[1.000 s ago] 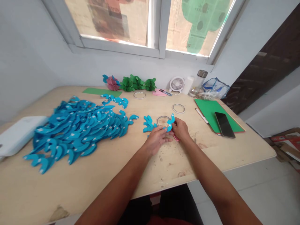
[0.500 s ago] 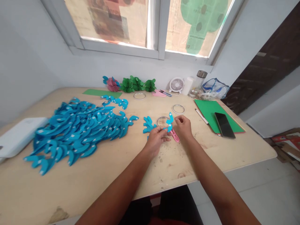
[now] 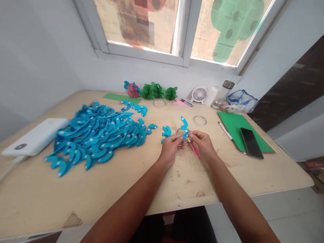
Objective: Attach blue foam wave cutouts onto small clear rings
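Note:
My left hand (image 3: 172, 148) pinches a curved blue paper piece (image 3: 184, 123) with small white squares on it. The fingers of my right hand (image 3: 202, 143) are closed at the piece's lower right edge, close to my left fingertips. Below the hands lies a pink-handled tool (image 3: 194, 149), partly hidden by my right hand. Behind the blue piece a silver ring (image 3: 179, 131) rests on the table. A small stack of blue paper pieces (image 3: 166, 131) sits just beyond my left hand.
A large heap of blue paper pieces (image 3: 101, 131) covers the table's left side, near a white power bank (image 3: 37, 136). To the right lie a green sheet (image 3: 235, 125), a phone (image 3: 251, 143) and a pen (image 3: 225, 131). Green paper ornaments (image 3: 158, 91) and a fan (image 3: 199, 94) stand at the back.
My right hand has moved left to meet the blue paper piece at my left fingertips. The camera view has shifted, so the table appears farther right.

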{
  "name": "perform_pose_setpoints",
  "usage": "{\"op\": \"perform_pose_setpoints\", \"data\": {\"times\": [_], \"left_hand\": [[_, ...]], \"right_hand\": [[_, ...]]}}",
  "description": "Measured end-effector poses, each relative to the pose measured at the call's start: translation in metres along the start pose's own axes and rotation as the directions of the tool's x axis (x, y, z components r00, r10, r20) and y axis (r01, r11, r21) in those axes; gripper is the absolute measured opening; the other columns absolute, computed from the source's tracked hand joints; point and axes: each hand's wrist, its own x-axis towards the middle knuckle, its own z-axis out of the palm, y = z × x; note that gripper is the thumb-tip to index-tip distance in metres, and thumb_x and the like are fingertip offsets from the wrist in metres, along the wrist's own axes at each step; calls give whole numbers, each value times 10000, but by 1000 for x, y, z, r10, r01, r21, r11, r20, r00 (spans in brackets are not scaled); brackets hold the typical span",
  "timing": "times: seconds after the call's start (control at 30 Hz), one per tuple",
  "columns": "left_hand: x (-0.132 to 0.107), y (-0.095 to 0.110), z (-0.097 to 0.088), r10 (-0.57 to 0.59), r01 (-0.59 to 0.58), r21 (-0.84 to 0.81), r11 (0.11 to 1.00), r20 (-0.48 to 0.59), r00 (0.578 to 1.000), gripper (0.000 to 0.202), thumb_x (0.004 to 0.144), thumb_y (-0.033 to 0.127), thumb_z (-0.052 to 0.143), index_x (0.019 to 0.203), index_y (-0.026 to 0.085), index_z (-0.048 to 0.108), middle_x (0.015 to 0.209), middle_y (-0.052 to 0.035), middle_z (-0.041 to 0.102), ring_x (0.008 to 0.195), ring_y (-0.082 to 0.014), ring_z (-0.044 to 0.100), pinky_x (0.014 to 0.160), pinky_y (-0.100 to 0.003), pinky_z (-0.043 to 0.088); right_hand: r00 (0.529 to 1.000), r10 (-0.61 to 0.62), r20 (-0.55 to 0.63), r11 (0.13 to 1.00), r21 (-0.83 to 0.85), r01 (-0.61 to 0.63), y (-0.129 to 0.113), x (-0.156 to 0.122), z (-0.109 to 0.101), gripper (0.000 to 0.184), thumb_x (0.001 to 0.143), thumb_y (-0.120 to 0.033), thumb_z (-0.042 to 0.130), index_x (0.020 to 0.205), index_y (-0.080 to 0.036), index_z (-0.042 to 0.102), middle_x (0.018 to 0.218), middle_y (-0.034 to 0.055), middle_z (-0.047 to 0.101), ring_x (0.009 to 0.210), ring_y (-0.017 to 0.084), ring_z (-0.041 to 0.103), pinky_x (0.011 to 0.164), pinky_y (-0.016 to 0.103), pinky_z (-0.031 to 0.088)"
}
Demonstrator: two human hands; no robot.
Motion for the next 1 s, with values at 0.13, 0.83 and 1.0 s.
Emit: {"op": "perform_pose_setpoints", "data": {"times": [0.13,0.83,1.0], "left_hand": [[0,1,1,11,-12,44,999,16,1000,181,619,294,707,676,125,680,632,-40,646,531,-105,553,515,-233,451],[0,2,1,70,-72,112,991,28,997,53,636,174,654,659,134,680,583,-25,651,523,-103,560,517,-219,456],[1,1,0,51,-54,92,994,34,998,91,626,200,692,680,127,692,599,-35,655,540,-107,571,514,-214,457]], "right_hand": [[999,-18,-50,999,-31,17,-2,-1,0,207,649,-367,726,721,-177,687,659,7,666,617,137,581,620,264,443],[994,-99,-35,947,-311,83,3,0,2,210,705,-372,637,733,-165,653,664,12,622,567,121,521,549,241,392],[989,-144,-23,917,-378,125,4,0,2,181,717,-351,614,716,-174,652,666,16,629,593,131,541,560,243,398]]}}
